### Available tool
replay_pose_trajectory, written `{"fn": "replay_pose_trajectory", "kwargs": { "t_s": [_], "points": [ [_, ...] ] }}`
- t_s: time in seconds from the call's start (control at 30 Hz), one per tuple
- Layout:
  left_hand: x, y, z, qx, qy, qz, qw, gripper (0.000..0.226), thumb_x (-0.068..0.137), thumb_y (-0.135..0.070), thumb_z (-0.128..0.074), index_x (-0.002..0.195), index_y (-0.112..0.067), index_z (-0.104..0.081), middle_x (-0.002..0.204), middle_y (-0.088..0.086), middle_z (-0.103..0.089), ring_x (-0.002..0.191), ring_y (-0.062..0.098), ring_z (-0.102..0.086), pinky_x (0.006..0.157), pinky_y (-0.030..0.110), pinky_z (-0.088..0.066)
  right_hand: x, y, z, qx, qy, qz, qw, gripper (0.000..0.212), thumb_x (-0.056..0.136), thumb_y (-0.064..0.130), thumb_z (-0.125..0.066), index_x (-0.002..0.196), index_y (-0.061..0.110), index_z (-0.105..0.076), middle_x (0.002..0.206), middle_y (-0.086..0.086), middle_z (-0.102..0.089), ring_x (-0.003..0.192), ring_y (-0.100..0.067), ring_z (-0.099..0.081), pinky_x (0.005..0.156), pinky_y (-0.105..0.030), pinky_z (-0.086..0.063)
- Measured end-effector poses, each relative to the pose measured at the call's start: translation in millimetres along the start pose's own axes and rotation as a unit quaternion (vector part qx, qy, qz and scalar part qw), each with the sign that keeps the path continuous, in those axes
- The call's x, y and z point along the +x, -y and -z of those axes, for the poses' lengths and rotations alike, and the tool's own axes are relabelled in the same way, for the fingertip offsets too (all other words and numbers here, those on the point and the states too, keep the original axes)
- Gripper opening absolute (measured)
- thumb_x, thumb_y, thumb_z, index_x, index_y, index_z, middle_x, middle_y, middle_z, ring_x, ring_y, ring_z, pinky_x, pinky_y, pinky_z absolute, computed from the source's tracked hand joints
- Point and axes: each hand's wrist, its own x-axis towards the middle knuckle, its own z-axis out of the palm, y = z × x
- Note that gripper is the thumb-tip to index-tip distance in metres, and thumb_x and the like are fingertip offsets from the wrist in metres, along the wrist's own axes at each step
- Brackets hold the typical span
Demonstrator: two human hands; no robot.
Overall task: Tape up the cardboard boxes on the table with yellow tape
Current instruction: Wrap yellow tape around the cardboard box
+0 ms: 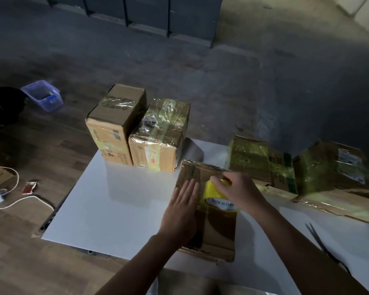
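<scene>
A brown cardboard box (218,233) lies on the white table (119,201) right in front of me. My left hand (182,209) presses flat on the box's top, fingers straight. My right hand (239,190) grips a roll of yellow tape (216,200) that stands on the box's top, just right of my left hand. Two taped boxes (115,126) (160,137) stand side by side at the table's far edge. More boxes wrapped in yellow tape (249,158) (332,167) lie at the right.
Scissors (322,243) lie on the table at the right. On the wooden floor to the left are a blue plastic bin (43,95), a white cable (15,201) and a small red packet (30,187). Dark cabinets stand at the back.
</scene>
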Motion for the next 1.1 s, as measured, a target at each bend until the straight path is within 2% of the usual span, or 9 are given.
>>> {"fn": "replay_pose_trajectory", "kwargs": {
  "t_s": [0.13, 0.23, 0.33, 0.53, 0.63, 0.7, 0.77, 0.97, 1.1],
  "points": [
    [0.1, -4.4, -7.7, 0.016, 0.009, 0.015, 1.0, 0.074, 0.097, -0.042, -0.033, 0.154, -0.016, 0.006, 0.156, -0.002, 0.014, 0.148, 0.015, 0.013, 0.119, 0.027, 0.011, -19.3, -22.9, 2.8, 0.199, 0.015, -0.074, 0.977, 0.036, 0.082, 0.057, -0.06, 0.069, 0.025, -0.067, 0.067, -0.002, -0.063, 0.06, 0.001, -0.056, 0.056, -0.017, -0.041],
    [-0.1, -5.8, -9.9, 0.046, 0.021, 0.01, 0.999, 0.074, 0.096, -0.045, -0.03, 0.153, -0.014, 0.004, 0.156, 0.001, 0.013, 0.148, 0.017, 0.011, 0.117, 0.028, 0.014, -25.5, -26.0, 0.3, 0.226, 0.032, -0.079, 0.97, 0.04, 0.085, 0.048, -0.059, 0.078, 0.01, -0.068, 0.07, -0.009, -0.061, 0.068, -0.018, -0.058, 0.062, -0.026, -0.041],
    [2.6, -8.6, -9.6, 0.059, 0.028, 0.006, 0.998, 0.074, 0.093, -0.044, -0.031, 0.154, -0.011, -0.005, 0.157, 0.005, 0.006, 0.147, 0.021, 0.007, 0.117, 0.033, 0.013, -22.2, -17.6, 12.2, 0.123, 0.019, -0.027, 0.992, 0.054, 0.084, 0.053, -0.059, 0.065, 0.002, -0.057, 0.058, -0.005, -0.045, 0.054, -0.013, -0.043, 0.053, -0.028, -0.03],
    [3.3, -11.3, -9.9, 0.095, 0.044, 0.002, 0.994, 0.074, 0.09, -0.04, -0.039, 0.152, -0.005, -0.018, 0.158, 0.015, -0.013, 0.148, 0.029, -0.009, 0.119, 0.043, 0.001, -37.6, -30.9, 55.4, -0.02, 0.023, 0.001, 1.0, 0.051, 0.086, 0.033, -0.067, 0.048, 0.025, -0.035, 0.046, 0.009, -0.03, 0.044, -0.005, -0.03, 0.046, -0.024, -0.022],
    [3.8, -12.2, -9.4, 0.091, 0.035, 0.001, 0.995, 0.073, 0.087, -0.037, -0.044, 0.149, -0.003, -0.027, 0.155, 0.019, -0.025, 0.145, 0.033, -0.021, 0.118, 0.046, -0.01, -39.8, -39.7, 60.1, -0.081, 0.03, -0.007, 0.996, 0.051, 0.086, 0.033, -0.067, 0.05, 0.014, -0.037, 0.049, -0.001, -0.032, 0.048, -0.014, -0.03, 0.05, -0.031, -0.023],
    [3.5, -11.8, -8.7, 0.093, 0.042, -0.006, 0.995, 0.072, 0.09, -0.038, -0.042, 0.152, -0.009, -0.02, 0.157, 0.018, -0.017, 0.147, 0.032, -0.013, 0.119, 0.043, -0.003, -41.4, -47.5, 56.0, -0.095, 0.041, -0.012, 0.995, 0.05, 0.086, 0.034, -0.066, 0.051, 0.006, -0.042, 0.051, -0.008, -0.033, 0.05, -0.017, -0.031, 0.051, -0.032, -0.023],
    [2.9, -11.5, -7.7, 0.098, 0.055, -0.012, 0.994, 0.071, 0.092, -0.04, -0.041, 0.154, -0.017, -0.016, 0.158, 0.017, -0.012, 0.148, 0.032, -0.007, 0.119, 0.042, 0.002, -44.7, -54.4, 50.3, -0.095, 0.049, -0.019, 0.994, 0.049, 0.085, 0.034, -0.064, 0.051, 0.008, -0.041, 0.049, -0.004, -0.031, 0.05, -0.017, -0.031, 0.052, -0.031, -0.024],
    [1.9, -14.1, -7.2, 0.143, 0.032, -0.036, 0.988, 0.062, 0.087, -0.038, -0.038, 0.141, -0.011, -0.048, 0.145, 0.026, -0.04, 0.136, 0.041, -0.038, 0.11, 0.053, -0.029, -52.2, -70.2, 35.5, -0.135, 0.095, -0.057, 0.985, 0.048, 0.083, 0.044, -0.057, 0.051, 0.018, -0.032, 0.053, -0.001, -0.031, 0.051, -0.017, -0.032, 0.051, -0.032, -0.022],
    [5.9, -20.7, -6.6, 0.193, 0.081, -0.016, 0.978, 0.065, 0.089, -0.039, -0.029, 0.142, -0.005, -0.045, 0.146, 0.03, -0.037, 0.136, 0.045, -0.035, 0.109, 0.058, -0.03, -52.7, -71.5, 29.0, -0.144, 0.111, -0.092, 0.979, 0.047, 0.084, 0.044, -0.056, 0.053, 0.016, -0.036, 0.053, 0.0, -0.035, 0.051, -0.015, -0.036, 0.049, -0.031, -0.023]
  ]
}}
